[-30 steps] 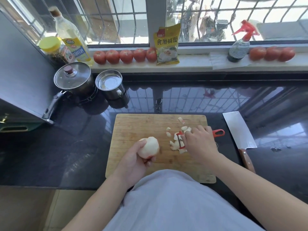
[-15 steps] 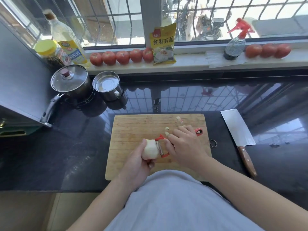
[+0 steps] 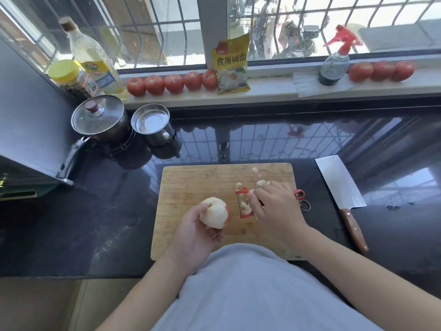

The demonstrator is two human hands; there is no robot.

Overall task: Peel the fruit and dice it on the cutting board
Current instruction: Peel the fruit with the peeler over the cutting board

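Left hand (image 3: 195,232): fingers curled up around the fruit (image 3: 214,215), thumb on its left side, fingertips showing under its near side; palm faces up and inward, wrist bent, forearm running down toward the near left. The fruit is almost fully peeled, pale flesh exposed, a strip of red skin left on its right side; it is held over the near-left part of the cutting board (image 3: 191,185). Right hand (image 3: 278,207): fingers bent and closed around the handle of the red peeler (image 3: 244,203), knuckles up, back of the hand toward the camera; forearm leaves toward the near right. The peeler head and blade stick out to the left of the fingers, just beside the fruit but apart from it; the red handle end shows past the hand at the board's right edge. Peel scraps (image 3: 256,172) lie near the board's far-right corner and more sit under the peeler. The board lies at the counter's (image 3: 95,223) near edge, centre. A cleaver (image 3: 338,182) lies on the counter right of the board, wooden handle toward the near edge. A lidded pot (image 3: 97,117) and a steel mug (image 3: 151,123) stand at the counter's far-left corner.
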